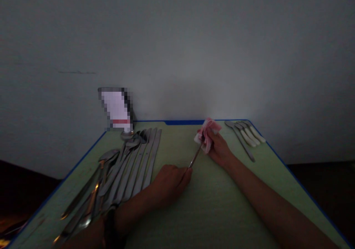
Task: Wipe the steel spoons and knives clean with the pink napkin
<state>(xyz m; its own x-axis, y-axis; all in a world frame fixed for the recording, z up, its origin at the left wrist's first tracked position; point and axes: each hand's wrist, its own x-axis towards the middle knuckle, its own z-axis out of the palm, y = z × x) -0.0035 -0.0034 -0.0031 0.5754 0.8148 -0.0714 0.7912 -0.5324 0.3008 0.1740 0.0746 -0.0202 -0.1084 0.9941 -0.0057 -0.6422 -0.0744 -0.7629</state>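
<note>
My left hand, a dark band on its wrist, is closed on the slim metal handle of a piece of cutlery. That piece slants up and away to the right. Its far end goes into a pink and white cloth, which hides what kind of cutlery it is. Bunched around that end, the cloth is gripped by my right hand. Several table knives lie side by side left of my left hand, next to a cluster of spoons.
At the right back lie a long-handled spoon and several utensils with white handles. A phone-like device with a blurred screen leans on the wall at the back left. The green table has a blue edge and meets the grey wall.
</note>
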